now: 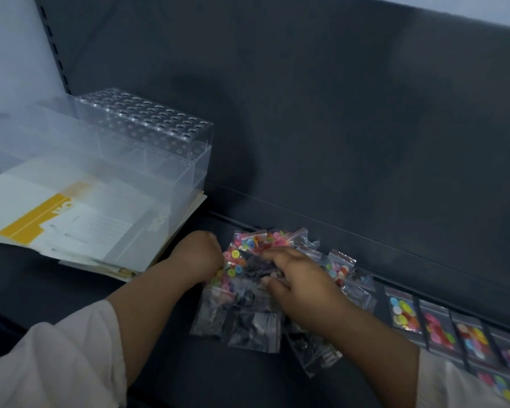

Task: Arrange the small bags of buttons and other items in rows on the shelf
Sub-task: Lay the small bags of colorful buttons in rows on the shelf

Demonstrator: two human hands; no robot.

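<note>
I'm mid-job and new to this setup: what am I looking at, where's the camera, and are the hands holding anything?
No machine here: these are a person's two bare hands, seen from one wide-angle camera worn on the head, looking down at a dark shelf. The left hand and right hand are both in a loose pile of small bags holding coloured buttons and darker items. The right hand's fingers curl round bags in the pile; the left hand's fingers are hidden. To the right, a row of bags already lies flat along the shelf's back. On the left sit a clear plastic box and papers.
</note>
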